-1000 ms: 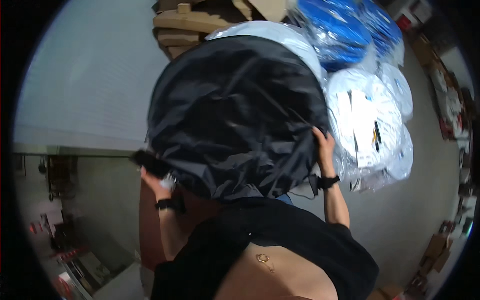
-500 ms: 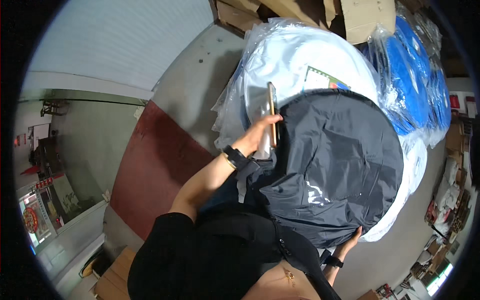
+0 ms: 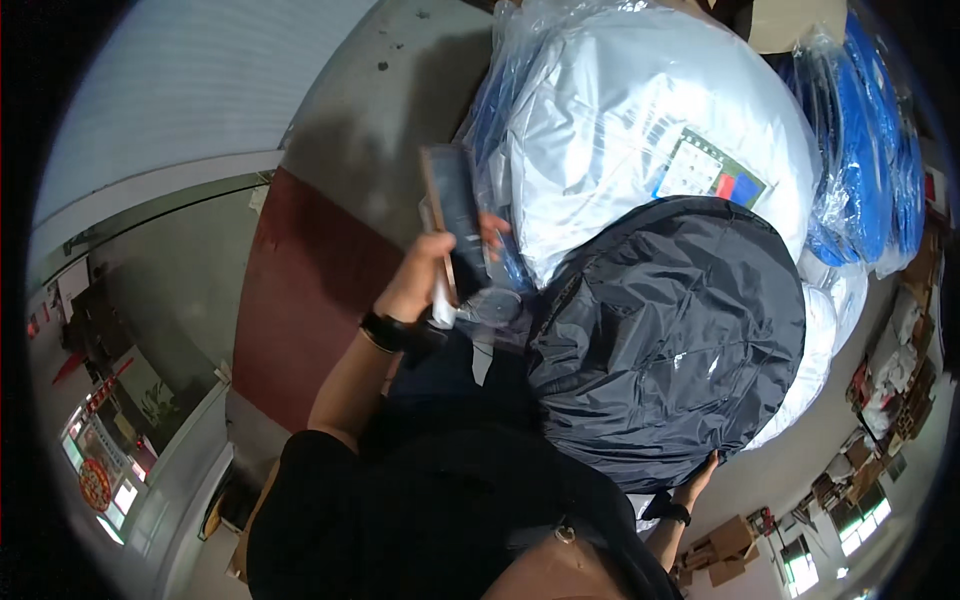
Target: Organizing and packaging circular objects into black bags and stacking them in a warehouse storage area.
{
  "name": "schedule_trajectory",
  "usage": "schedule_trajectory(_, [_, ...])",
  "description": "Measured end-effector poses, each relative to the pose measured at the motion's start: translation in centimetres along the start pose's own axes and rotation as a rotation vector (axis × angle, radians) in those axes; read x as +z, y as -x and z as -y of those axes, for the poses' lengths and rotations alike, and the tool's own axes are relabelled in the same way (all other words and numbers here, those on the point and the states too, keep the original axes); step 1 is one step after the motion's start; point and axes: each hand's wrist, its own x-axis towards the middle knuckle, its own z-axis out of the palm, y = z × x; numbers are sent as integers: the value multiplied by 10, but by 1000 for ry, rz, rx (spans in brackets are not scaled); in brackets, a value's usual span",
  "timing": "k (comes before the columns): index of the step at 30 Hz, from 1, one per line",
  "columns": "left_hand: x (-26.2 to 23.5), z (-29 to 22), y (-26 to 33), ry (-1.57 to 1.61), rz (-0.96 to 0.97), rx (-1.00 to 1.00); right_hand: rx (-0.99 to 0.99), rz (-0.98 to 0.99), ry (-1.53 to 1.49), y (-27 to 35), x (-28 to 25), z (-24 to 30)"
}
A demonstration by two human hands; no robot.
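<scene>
Here, left hand (image 3: 412,282) curled round phone (image 3: 456,205), black bag (image 3: 680,340) between, right hand (image 3: 696,485) clasping bag's edge

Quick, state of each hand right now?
Left hand: closed around a dark phone.
Right hand: at the lower edge of the round black bag; partly hidden, so open or closed cannot be told.

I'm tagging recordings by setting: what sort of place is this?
Probably a storeroom or packing workshop: plastic-wrapped blue bundles stand together, a large white bundle lies beside them, and cardboard boxes sit farther back.
</scene>
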Motion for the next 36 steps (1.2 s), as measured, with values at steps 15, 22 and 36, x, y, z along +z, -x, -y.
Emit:
schedule_trajectory(15, [-18, -26, -48, -204, -66, 93, 109, -6, 47, 3, -5, 6])
schedule_trajectory(22, [-3, -48, -50, -490, -185, -117, 118, -47, 69, 7, 9, 5])
schedule_trajectory(36, [0, -68, -44, -440, -89, -38, 122, -35, -90, -1, -5, -30])
